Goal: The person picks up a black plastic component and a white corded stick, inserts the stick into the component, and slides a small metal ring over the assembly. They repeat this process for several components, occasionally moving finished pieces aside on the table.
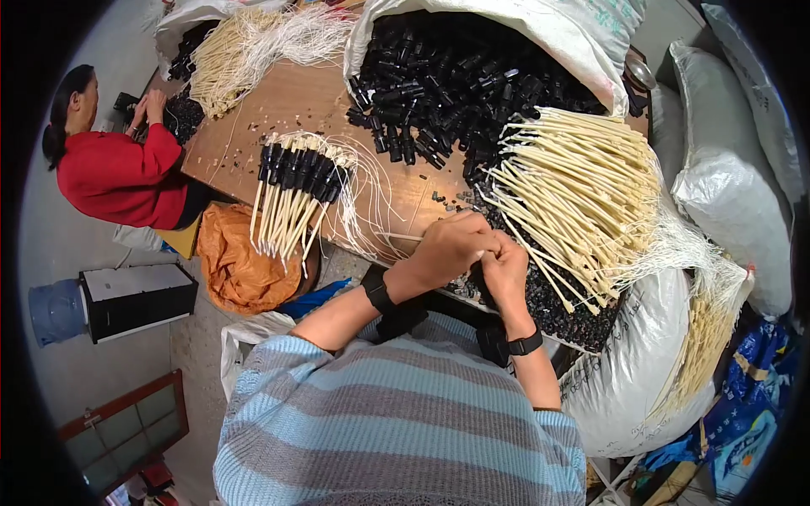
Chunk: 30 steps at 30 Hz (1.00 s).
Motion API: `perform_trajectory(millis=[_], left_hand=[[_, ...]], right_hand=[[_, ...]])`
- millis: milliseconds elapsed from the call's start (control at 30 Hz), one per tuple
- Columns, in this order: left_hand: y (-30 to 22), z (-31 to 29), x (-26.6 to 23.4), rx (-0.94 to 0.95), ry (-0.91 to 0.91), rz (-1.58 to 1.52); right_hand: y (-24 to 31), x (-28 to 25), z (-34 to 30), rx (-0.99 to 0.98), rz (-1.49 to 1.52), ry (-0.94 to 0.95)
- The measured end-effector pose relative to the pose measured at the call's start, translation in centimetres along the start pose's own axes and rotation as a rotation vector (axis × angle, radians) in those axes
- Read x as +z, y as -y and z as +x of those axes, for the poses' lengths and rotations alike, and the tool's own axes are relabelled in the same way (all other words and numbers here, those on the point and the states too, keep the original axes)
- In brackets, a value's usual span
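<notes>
Wooden table: both hands pinch a cream stick.

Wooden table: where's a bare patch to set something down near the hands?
The wooden table is bare between the far pile of cream sticks, the sack of black caps and the finished bundle. A narrower strip lies between that bundle and the left hand. Around the right hand, loose cream sticks and caps crowd everything.

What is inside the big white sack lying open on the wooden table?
The white sack spills a heap of small black plastic parts onto the wooden table. Only the top layer near the mouth shows; what lies deeper inside is covered by the sack's cloth.
</notes>
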State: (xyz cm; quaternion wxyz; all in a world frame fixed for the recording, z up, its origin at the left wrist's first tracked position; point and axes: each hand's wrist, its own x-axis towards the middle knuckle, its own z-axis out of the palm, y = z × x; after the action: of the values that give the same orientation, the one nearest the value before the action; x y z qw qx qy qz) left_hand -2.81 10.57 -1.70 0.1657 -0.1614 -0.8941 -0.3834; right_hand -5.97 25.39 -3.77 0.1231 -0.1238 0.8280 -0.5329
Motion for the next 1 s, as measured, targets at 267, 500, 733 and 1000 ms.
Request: perform_trajectory(millis=[267, 500, 733, 1000], left_hand=[[0.3, -0.4, -0.1, -0.706, -0.057, -0.657], [0.8, -0.7, -0.4, -0.552, -0.201, -0.447], [1.1, -0.3, -0.8, -0.273, -0.295, -0.182], [0.5, 0.4, -2.7, 0.065, -0.082, -0.028]], right_hand=[[1.9, -0.3, -0.8, -0.512, -0.520, -0.233], [2.3, -0.9, -1.4, -0.339, -0.126, -0.078], [3.4, -1.7, -1.0, -0.186, -0.174, -0.151], [2.8, -3.6, -0.9, 0.144, 0.440, 0.225]])
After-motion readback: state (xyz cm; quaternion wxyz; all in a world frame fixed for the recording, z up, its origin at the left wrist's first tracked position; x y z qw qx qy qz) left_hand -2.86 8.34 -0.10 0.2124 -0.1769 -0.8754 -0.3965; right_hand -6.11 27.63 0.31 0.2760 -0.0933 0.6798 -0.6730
